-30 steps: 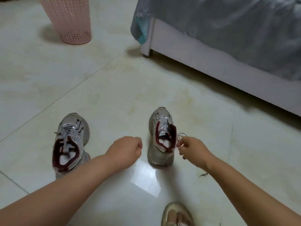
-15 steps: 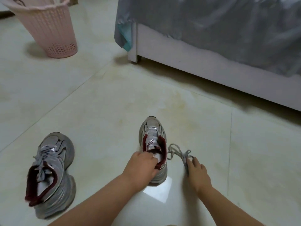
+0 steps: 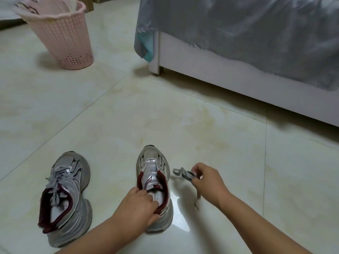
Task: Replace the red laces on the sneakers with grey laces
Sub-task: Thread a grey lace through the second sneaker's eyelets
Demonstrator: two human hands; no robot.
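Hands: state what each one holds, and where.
Left hand grips the right sneaker at its collar, fingers inside; right hand pinches the bunched grey lace.

Single head cam, wide-angle, looks forward and down from above at glossy cream tiled floor (image 3: 165, 116); forearms close at bottom edge, grey-covered bed (image 3: 256, 43) far right.

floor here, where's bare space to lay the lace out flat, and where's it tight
Widest bare floor lies beyond the toes of both sneakers, up to the bed and pink basket. More lies right of the right hand holding the grey lace. Tight: between the laced sneaker and the unlaced sneaker, which the left hand grips.
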